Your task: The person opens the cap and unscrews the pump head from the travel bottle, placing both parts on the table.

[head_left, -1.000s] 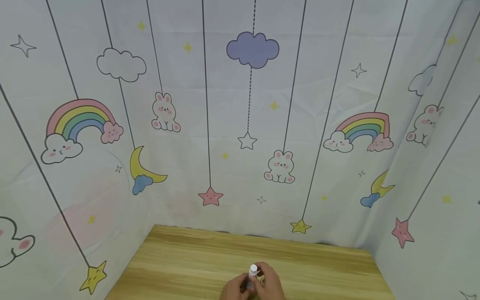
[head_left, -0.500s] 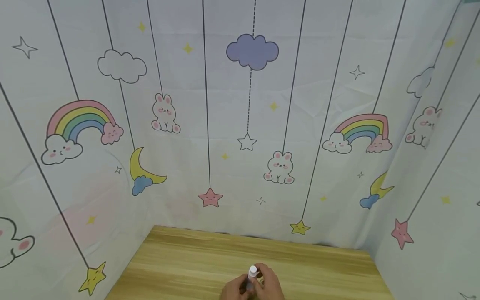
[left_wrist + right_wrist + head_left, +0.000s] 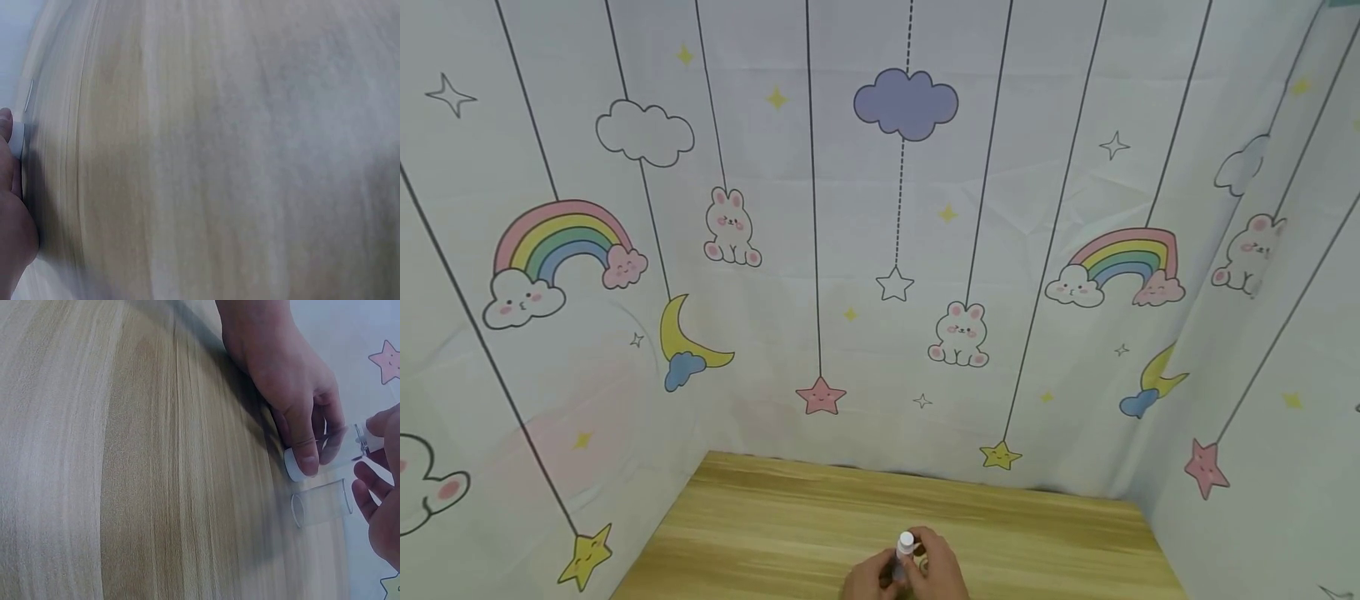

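Observation:
A small clear bottle (image 3: 340, 445) with a white base and a white cap (image 3: 906, 540) stands upright between my hands, low in the head view. My left hand (image 3: 871, 577) grips its lower body, thumb against the side. At the top of the bottle, the thumb and fingers of my right hand (image 3: 940, 567) pinch the cap area. Beside the bottle a clear, open cylinder like a small cup (image 3: 322, 503) stands on the table, mostly hidden by my right hand in the head view. Only part of my left hand (image 3: 14, 219) shows at the left wrist view's edge.
The wood-grain table (image 3: 775, 517) meets fabric walls at its back and sides. The back wall cloth (image 3: 880, 342) is printed with rainbows, clouds, rabbits and stars.
Both hands stay at the bottle, and their grips look the same. The head view has shifted very slightly.

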The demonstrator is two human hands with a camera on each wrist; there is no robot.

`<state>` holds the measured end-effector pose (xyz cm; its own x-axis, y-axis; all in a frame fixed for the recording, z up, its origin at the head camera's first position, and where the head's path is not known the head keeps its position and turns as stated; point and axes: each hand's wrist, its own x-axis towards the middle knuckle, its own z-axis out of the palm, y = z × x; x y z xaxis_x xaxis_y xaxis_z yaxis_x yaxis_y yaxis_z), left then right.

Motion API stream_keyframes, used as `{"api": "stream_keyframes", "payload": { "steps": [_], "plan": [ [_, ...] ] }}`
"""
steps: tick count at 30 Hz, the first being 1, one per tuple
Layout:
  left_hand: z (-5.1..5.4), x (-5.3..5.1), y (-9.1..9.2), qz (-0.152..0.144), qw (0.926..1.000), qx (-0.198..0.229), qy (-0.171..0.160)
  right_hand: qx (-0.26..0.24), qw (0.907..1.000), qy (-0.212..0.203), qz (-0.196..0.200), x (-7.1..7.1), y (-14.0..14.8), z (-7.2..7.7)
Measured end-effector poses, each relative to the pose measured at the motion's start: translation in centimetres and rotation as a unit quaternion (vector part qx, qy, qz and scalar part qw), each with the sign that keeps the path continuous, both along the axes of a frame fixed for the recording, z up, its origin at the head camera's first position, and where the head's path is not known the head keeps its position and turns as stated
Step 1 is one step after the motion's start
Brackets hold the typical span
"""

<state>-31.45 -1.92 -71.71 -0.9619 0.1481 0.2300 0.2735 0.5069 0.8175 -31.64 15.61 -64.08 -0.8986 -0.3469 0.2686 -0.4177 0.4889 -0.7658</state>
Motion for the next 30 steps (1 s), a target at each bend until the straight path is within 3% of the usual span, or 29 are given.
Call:
{"api": "stream_keyframes", "payload": {
  "steps": [8,16,30],
  "plan": [
    [0.0,0.2,0.0,0.009,0.9998,-0.004,0.018,-0.011,0.9997,-0.012,-0.021,-0.1,-0.3,-0.1],
    [-0.1,0.4,0.1,0.025,0.9987,-0.016,0.04,-0.006,0.9984,0.005,-0.055,0.0,-0.9,-0.1],
    [0.0,0.5,0.1,0.036,0.9983,-0.014,0.044,-0.009,0.9971,0.03,-0.069,-0.1,-1.4,-0.1]
  ]
}}
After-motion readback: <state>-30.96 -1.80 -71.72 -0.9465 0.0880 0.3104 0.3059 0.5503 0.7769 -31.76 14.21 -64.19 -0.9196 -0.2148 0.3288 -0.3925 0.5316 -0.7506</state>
